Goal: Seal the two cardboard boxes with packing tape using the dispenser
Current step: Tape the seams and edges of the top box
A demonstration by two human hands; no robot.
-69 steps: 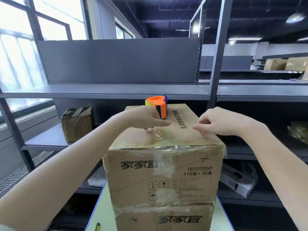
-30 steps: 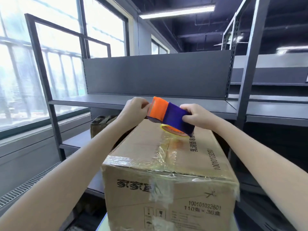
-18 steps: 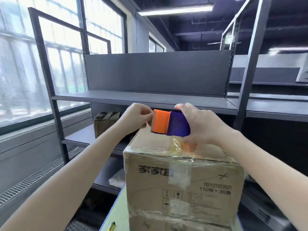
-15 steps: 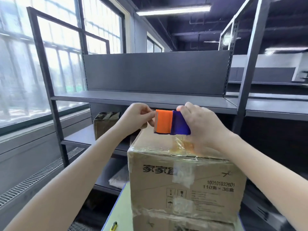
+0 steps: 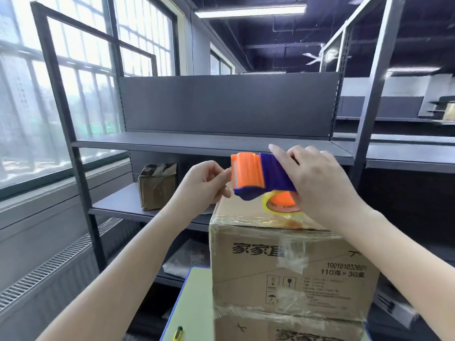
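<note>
Gripping the tape dispenser [image 5: 251, 173], the right hand [image 5: 320, 183] curls over its blue body and holds it just above the far left corner of the upper box [image 5: 290, 267]. The left hand [image 5: 204, 185] pinches thumb and forefinger at the orange front edge (tape end too clear to make out). The upper box sits on the lower box [image 5: 307, 331], on the green table [image 5: 194, 303]. A yellow knife [image 5: 177, 333] lies by the table's near left edge.

The dispenser [image 5: 248, 173] is orange in front and deep blue behind. Its roll [image 5: 280, 205] has a yellow rim and an orange core. The top box [image 5: 246, 279] and lower box [image 5: 307, 333] are brown with black print, under glossy clear tape [image 5: 291, 260]. The table [image 5: 194, 303] is pale green, edged blue. The cutter [image 5: 177, 333] is yellow and black. The shelves [image 5: 221, 141] are dark grey.
</note>
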